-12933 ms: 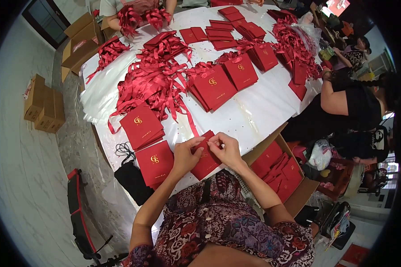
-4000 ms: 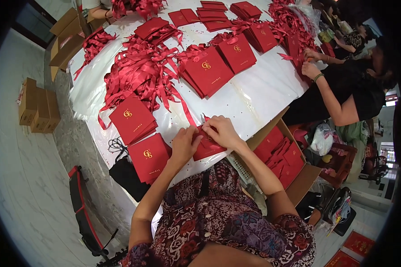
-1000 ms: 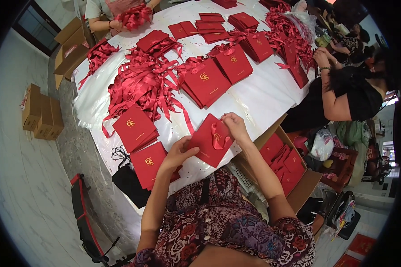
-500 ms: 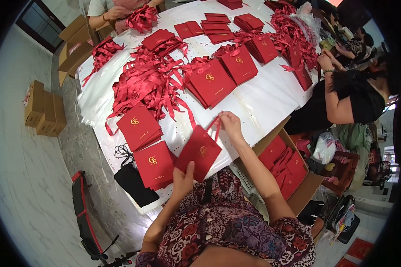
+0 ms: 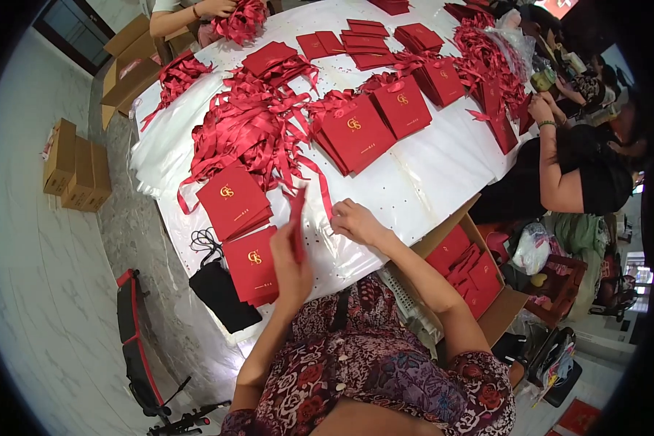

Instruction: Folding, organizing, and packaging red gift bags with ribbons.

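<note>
My left hand (image 5: 291, 270) grips a small red paper bag (image 5: 297, 229), turned edge-on and smeared by motion. The fingers of my right hand (image 5: 354, 221) are bent together at the lower end of a loose red ribbon (image 5: 323, 185), low over the table. That ribbon trails from a big tangled heap of red ribbons (image 5: 243, 134). Left of the held bag lie two stacks of flat red bags with gold print, a nearer stack (image 5: 250, 266) and a farther stack (image 5: 229, 202). Bags with ribbon handles (image 5: 357, 136) form a row beyond my right hand.
The white-covered table (image 5: 407, 182) carries more red stacks at its far side. An open carton of red bags (image 5: 472, 272) stands by my right arm. A black pouch (image 5: 225, 299) lies at the near left edge. Co-workers' hands (image 5: 541, 109) are busy at right and far left.
My right hand has left the bag's ribbon handle and come down and left to the loose ribbon. My left hand has raised the bag leftward and turned it edge-on.
</note>
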Demonstrator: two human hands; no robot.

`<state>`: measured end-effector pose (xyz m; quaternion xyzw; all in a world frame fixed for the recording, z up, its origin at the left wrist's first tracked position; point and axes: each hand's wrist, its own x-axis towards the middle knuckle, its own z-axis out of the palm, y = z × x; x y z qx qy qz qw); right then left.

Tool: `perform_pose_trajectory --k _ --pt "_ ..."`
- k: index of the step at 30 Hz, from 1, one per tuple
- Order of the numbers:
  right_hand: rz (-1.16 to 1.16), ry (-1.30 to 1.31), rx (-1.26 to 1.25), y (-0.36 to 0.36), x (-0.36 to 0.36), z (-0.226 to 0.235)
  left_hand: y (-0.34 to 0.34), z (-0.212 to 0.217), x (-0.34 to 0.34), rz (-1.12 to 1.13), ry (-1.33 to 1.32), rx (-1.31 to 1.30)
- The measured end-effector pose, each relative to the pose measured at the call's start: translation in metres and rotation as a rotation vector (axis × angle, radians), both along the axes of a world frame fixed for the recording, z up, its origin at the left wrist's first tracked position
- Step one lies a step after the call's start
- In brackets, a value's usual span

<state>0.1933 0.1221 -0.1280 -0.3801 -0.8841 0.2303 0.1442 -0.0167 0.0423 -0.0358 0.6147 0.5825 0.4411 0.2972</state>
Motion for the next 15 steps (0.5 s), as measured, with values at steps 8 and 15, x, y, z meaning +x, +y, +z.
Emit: perform_pose_trajectory --k 8,15 --pt "-0.600 0.748 -0.202 -0.030 0.060 0.028 -0.023 -0.062 0.052 -0.279 0.485 0.058" --pt "-0.574 1.432 -0.535 -0.046 0.109 0.089 -0.001 -0.074 0.053 -0.310 0.453 -0.036"
